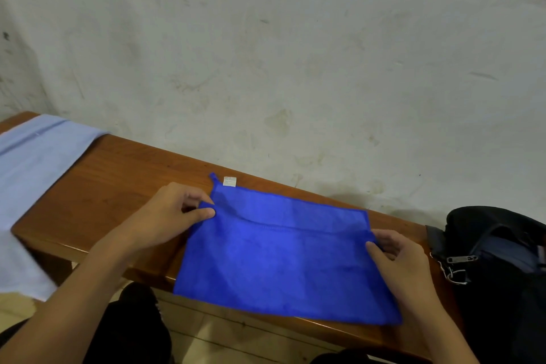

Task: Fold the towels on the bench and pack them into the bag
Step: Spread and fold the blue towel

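Note:
A bright blue towel [283, 257] lies on the wooden bench [118, 174], its near half folded up over the far half and stopping short of the far edge. A white label and a small loop stick out at its far left corner. My left hand [174, 216] pinches the left corner of the folded layer between thumb and fingers. My right hand [396, 257] pinches the right corner of the same layer. A black bag [496, 248] with its zip open sits at the bench's right end. A pale blue towel [32, 174] lies spread over the left end.
A stained plaster wall [295, 53] rises right behind the bench. The pale blue towel hangs over the bench's front edge at the left. My dark-trousered knees show below the bench front. Bare wood lies between the two towels.

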Tool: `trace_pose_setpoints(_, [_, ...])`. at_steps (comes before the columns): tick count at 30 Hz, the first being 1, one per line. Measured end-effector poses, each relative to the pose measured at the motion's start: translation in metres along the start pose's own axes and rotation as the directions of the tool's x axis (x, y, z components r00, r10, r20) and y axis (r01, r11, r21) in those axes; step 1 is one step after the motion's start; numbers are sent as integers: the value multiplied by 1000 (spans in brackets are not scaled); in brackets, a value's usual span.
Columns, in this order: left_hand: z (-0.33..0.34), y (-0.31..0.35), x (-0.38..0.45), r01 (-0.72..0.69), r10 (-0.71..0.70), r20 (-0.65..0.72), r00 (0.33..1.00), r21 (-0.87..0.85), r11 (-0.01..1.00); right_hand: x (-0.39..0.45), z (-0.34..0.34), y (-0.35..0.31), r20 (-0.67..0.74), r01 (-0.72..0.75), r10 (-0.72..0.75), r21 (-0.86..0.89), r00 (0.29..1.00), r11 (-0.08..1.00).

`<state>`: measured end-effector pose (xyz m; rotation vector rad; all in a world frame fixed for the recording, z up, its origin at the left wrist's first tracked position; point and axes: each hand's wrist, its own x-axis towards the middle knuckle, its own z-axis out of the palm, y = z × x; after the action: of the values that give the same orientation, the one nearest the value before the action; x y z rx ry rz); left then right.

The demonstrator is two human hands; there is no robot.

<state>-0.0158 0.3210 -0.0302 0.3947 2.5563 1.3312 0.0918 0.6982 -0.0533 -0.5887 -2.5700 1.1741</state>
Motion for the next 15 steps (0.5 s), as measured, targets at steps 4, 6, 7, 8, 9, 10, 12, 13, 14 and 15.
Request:
trace_pose_setpoints(4, [5, 3, 1, -34, 34, -4, 999, 15, 999, 2, 0, 0, -34, 24, -23, 54, 999, 998])
trace_pose_setpoints(6, [7, 3, 2, -31, 32, -16, 999, 55, 998, 2, 0, 0, -59, 60, -57, 43, 997, 997])
trace_pose_setpoints(7, [8, 3, 3, -24, 25, -24, 999, 76, 997, 2, 0, 0, -74, 72, -68, 51, 995, 996])
trace_pose_setpoints(8, [8, 2, 3, -17, 21, -35, 999, 88, 996, 2, 1, 0, -86, 78, -72, 69, 994, 995])
trace_pose_setpoints(9, [8, 2, 3, -11, 16, -47, 999, 96, 995, 2, 1, 1, -97, 84, -76, 81, 992, 993])
trace_pose_setpoints(10, [8, 3, 3, -11, 17, -63, 998, 98, 995, 3, 1, 1, -108, 93, -83, 83, 991, 992])
trace_pose_setpoints(12, [8, 5, 3, -15, 26, -116, 993, 91, 996, 4, 2, -1, -133, 102, -92, 71, 987, 992])
trace_pose_setpoints(13, [8, 6, 3, -17, 31, -151, 988, 87, 996, 4, 3, -2, -151, 99, -88, 70, 985, 993])
trace_pose_setpoints(14, [8, 8, 3, -17, 33, -190, 981, 85, 996, 5, 2, -3, -175, 95, -82, 68, 981, 993])
trace_pose_setpoints(15, [8, 10, 4, -8, 26, -225, 974, 80, 997, 6, 2, -4, -202, 93, -79, 61, 976, 994])
